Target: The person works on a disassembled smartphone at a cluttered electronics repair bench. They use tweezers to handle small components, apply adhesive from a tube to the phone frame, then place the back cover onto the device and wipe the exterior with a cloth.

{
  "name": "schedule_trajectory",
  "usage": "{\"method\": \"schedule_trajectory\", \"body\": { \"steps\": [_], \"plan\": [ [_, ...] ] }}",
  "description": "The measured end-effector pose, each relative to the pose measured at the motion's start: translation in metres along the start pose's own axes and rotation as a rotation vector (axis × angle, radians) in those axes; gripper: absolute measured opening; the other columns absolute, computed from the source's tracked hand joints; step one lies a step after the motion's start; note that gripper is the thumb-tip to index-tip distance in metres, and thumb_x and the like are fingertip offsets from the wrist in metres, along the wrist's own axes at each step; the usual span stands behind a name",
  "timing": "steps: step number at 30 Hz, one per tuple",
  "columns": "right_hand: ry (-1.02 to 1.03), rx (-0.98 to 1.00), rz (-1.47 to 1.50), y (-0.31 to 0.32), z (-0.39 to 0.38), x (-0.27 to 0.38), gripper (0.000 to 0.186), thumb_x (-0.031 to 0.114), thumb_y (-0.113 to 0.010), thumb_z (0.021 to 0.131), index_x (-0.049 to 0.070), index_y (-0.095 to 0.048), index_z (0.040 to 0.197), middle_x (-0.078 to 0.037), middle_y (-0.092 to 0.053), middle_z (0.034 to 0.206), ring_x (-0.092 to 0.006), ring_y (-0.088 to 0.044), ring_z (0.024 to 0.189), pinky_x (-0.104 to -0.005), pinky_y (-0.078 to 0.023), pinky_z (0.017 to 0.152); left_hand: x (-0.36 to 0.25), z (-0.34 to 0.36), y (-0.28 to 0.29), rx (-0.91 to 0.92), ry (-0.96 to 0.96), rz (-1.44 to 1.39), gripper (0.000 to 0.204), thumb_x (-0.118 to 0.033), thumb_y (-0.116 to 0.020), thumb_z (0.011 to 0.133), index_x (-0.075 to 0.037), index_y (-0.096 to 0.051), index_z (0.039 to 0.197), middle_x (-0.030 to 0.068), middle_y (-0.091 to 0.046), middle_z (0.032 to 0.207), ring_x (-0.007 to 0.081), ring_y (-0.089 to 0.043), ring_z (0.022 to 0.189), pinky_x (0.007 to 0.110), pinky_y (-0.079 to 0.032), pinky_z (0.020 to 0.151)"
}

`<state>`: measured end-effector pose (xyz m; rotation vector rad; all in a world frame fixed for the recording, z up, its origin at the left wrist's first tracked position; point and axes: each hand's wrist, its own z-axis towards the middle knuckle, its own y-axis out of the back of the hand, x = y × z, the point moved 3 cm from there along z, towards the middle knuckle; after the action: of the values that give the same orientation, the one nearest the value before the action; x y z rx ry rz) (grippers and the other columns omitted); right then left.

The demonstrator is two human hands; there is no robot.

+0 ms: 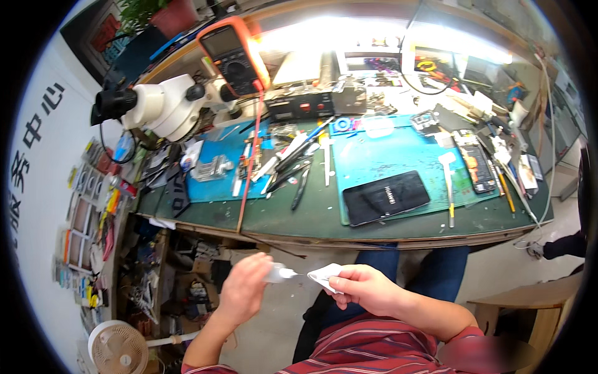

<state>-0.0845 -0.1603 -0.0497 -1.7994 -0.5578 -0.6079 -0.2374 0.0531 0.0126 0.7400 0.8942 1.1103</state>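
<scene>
In front of the bench edge, above my lap, my left hand (244,283) is closed round a small translucent squeeze bottle (280,273) with a thin needle tip pointing right. My right hand (367,288) pinches a folded white cloth or tissue (325,276) close to that tip; a narrow gap seems to lie between them. Beyond my hands, a black smartphone (386,197) rests on the blue work mat (367,162). To its right lies a white-headed brush-like tool (448,181), and farther right an opened phone (474,161) with its inner parts showing.
An orange multimeter (233,56) stands at the back left, its red lead (252,156) trailing over the bench edge. Beside it is a white microscope (165,106). Pens and tweezers (300,187) litter the middle. A fan (118,349) stands at lower left, a wooden stool (529,299) at right.
</scene>
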Motion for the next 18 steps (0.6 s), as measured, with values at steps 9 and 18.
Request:
{"method": "schedule_trajectory", "body": {
  "steps": [9, 18],
  "plan": [
    [0.729, -0.913, -2.09, 0.057, -0.099, 0.132, 0.012, 0.005, -0.068, 0.083, 0.0, -0.063, 0.093, -0.012, -0.055, 0.089, -0.0316, -0.06, 0.082, -0.0425, -0.049, 0.073, 0.131, -0.014, -0.009, -0.613, 0.658, -0.232, 0.063, -0.003, -0.064, 0.099, 0.0, -0.038, 0.157, 0.0174, -0.054, 0.144, 0.0258, -0.053, 0.128, 0.039, -0.039, 0.113],
    [0.685, -0.461, -2.23, 0.021, -0.033, 0.111, 0.067, 0.071, -0.071, 0.081, 0.005, -0.064, 0.092, -0.007, -0.051, 0.09, -0.0245, -0.054, 0.084, -0.0375, -0.042, 0.079, 0.159, -0.015, -0.036, -0.601, 0.664, -0.331, 0.067, -0.001, -0.061, 0.101, -0.001, -0.031, 0.161, 0.0216, -0.05, 0.156, 0.0302, -0.046, 0.144, 0.04, -0.035, 0.119]
  ]
}}
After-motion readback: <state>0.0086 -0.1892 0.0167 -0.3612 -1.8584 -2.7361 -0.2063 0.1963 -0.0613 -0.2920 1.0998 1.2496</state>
